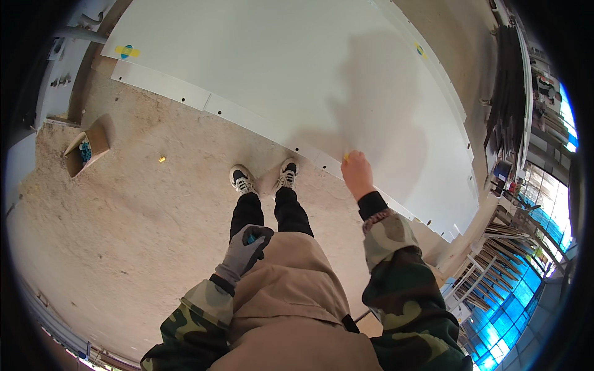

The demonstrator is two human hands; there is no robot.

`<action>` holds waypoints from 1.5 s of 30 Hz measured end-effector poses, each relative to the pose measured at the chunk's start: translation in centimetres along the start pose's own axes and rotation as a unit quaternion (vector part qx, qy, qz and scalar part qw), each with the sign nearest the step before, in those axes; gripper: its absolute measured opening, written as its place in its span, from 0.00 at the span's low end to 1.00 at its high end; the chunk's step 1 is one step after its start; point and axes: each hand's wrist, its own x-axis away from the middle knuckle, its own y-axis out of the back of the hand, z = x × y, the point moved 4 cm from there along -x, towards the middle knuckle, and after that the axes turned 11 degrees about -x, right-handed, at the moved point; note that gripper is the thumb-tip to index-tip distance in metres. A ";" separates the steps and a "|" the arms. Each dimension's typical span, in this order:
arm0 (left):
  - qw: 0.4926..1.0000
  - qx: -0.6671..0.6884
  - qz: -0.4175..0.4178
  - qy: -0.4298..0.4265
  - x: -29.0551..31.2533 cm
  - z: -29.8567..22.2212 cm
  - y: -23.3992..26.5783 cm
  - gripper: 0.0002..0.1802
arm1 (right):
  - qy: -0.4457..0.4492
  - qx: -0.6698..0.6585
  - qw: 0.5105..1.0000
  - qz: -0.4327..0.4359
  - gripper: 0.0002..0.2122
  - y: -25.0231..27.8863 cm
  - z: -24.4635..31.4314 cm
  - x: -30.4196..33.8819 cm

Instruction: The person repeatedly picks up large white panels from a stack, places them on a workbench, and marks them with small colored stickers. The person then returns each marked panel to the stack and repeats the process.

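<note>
My right hand (357,175) is bare and closed in a pinch at the near edge of a large white panel (266,74). A small yellow piece (346,157) shows at its fingertips, too small to name surely. My left hand (245,252), in a grey glove with dark fingertips, is held in front of my apron, its fingers curled round a small teal object (250,238). The glove hides most of that object. On the panel's far left corner lies a teal disc (127,51) with yellow strips, and a similar marker (420,49) sits near the right edge.
An open cardboard box (96,146) holding several teal pieces stands on the concrete floor at left. A yellow scrap (162,159) lies nearby. My shoes (286,175) are close to the panel's edge, which has dark holes. Long boards (489,263) are stacked at right.
</note>
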 end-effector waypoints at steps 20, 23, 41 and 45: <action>0.999 -0.017 0.036 0.034 -1.7 -2.0 -2.0 0.13 | -0.264 -0.887 0.337 -0.174 0.04 2.4 -5.8 7.6; 0.998 0.026 0.057 -0.011 -2.3 -3.7 -2.8 0.13 | -0.246 -0.853 0.442 -0.128 0.04 3.3 -5.9 9.1; 0.987 0.013 0.142 -0.073 -5.4 -10.8 -6.7 0.25 | -0.270 -0.896 0.352 0.035 0.03 7.4 0.0 6.3; 0.971 0.003 0.227 -0.078 -6.8 -15.1 -10.0 0.28 | -0.235 -0.915 0.273 0.180 0.03 9.3 5.7 6.0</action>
